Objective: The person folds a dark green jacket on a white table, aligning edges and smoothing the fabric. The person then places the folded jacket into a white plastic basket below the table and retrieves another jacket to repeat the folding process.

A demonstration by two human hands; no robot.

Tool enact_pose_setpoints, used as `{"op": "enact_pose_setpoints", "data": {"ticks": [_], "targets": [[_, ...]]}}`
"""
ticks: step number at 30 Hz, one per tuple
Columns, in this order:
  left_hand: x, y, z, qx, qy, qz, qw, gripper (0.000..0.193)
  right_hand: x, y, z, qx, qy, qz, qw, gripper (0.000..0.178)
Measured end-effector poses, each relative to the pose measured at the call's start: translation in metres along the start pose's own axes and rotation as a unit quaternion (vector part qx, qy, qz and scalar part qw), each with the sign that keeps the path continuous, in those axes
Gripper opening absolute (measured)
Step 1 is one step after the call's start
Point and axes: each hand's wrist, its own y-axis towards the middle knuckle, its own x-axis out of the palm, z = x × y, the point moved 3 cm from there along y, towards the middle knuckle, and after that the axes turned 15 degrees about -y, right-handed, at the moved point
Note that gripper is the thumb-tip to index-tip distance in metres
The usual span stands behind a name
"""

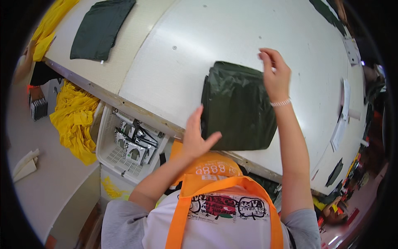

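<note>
A folded dark green garment (240,108) with a glossy surface lies near the front edge of the table, right before me. My left hand (198,135) is at its lower left side, fingers stretched out and thumb spread across the near left corner, holding nothing. Above the garment's far right corner is my right hand (277,74), its fingers bent and thumb tip close to the index fingertip. Whether anything small sits in that pinch cannot be made out. The garment's right edge is partly hidden by my right hand and wrist.
Another folded dark green garment (99,31) lies far left on the table (186,45). Below the table edge stand a white basket (110,159) of flat printed packets and a heap of yellow fabric (74,120). White papers (342,112) lie right. Other people work at both sides.
</note>
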Motion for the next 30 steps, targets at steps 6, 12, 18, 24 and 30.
{"op": "enact_pose_setpoints", "data": {"ticks": [6,12,18,24,30], "targets": [[0.024,0.127,0.012,0.124,0.244,-0.105,0.956,0.066,-0.006,-0.077,0.091,-0.027,-0.380,-0.087,0.921,0.051],[0.022,0.174,-0.033,0.042,0.103,-0.075,0.991,0.071,-0.019,-0.080,0.154,0.131,-0.015,0.038,0.991,0.070],[0.030,0.190,-0.031,-0.362,-0.235,-0.043,0.901,0.061,-0.012,-0.072,0.204,0.369,0.311,-0.187,0.856,0.061],[0.038,0.242,0.016,-0.238,-0.257,-0.101,0.931,0.043,-0.052,-0.025,0.195,0.303,0.356,-0.144,0.872,0.032],[-0.010,0.155,0.165,0.323,0.069,-0.270,0.904,0.024,-0.179,-0.084,0.070,-0.099,0.025,-0.044,0.994,0.027]]}}
